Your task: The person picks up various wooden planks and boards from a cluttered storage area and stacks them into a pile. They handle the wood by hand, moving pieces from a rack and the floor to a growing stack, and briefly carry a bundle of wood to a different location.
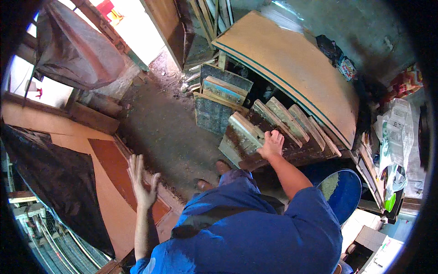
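Note:
My right hand (272, 144) reaches forward, its fingers curled over the top edge of a dirty wooden-edged panel (246, 130) leaning in a row. Close beside that hand stand several more upright wooden panels (287, 119), their pale edges up. My left hand (143, 183) is raised on the left with its fingers spread, holding nothing. Below it lies a reddish-brown board surface (116, 166); I cannot tell whether the hand touches it.
A large tan board (292, 68) forms a tabletop above the panels. Further panels (218, 98) lean near the doorway. A blue barrel (351, 194) with pale grainy contents stands by my right arm. Black sheeting (59, 178) and wire mesh (59, 237) lie left. Dirt floor (159, 123) runs between.

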A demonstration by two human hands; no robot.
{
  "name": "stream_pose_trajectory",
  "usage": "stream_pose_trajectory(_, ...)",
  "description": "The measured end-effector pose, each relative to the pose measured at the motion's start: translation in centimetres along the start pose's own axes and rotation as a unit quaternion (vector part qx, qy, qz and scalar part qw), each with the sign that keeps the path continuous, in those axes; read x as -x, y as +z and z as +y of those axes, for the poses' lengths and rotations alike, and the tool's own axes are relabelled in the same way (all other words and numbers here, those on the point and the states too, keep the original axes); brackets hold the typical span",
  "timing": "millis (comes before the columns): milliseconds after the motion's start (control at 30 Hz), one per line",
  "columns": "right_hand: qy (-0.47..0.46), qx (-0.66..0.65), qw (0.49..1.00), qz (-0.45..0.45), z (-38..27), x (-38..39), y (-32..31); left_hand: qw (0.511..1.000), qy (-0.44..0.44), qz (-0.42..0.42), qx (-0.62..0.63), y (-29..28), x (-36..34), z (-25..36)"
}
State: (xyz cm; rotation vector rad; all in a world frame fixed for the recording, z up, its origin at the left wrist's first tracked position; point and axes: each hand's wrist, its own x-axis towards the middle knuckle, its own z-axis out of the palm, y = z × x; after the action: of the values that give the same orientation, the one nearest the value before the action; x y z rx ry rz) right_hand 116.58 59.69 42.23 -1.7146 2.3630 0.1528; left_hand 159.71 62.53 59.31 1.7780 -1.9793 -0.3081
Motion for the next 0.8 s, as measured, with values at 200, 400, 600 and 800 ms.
stream_pose_trajectory(200, -0.082, -0.191, 0.967, -0.147, -3.5, 1.3, 0.7, 0.966, 0.138, -0.219, 0.013, 8.4, -4.2, 5.6)
stream_pose_trajectory(400, -0.293, -0.218, 0.919, -0.148, -8.2, 2.6, -3.6, 0.929, 0.225, -0.268, -0.121, 12.6, -5.0, 8.2)
stream_pose_trajectory(600, -0.433, -0.266, 0.851, -0.132, -10.0, 2.9, -7.6, 0.931, 0.172, -0.301, -0.119, 11.9, -5.9, 7.5)
stream_pose_trajectory(800, -0.322, -0.368, 0.866, 0.103, -6.6, -3.5, -5.8, 0.954, 0.085, -0.264, -0.113, 10.3, -3.0, 3.5)
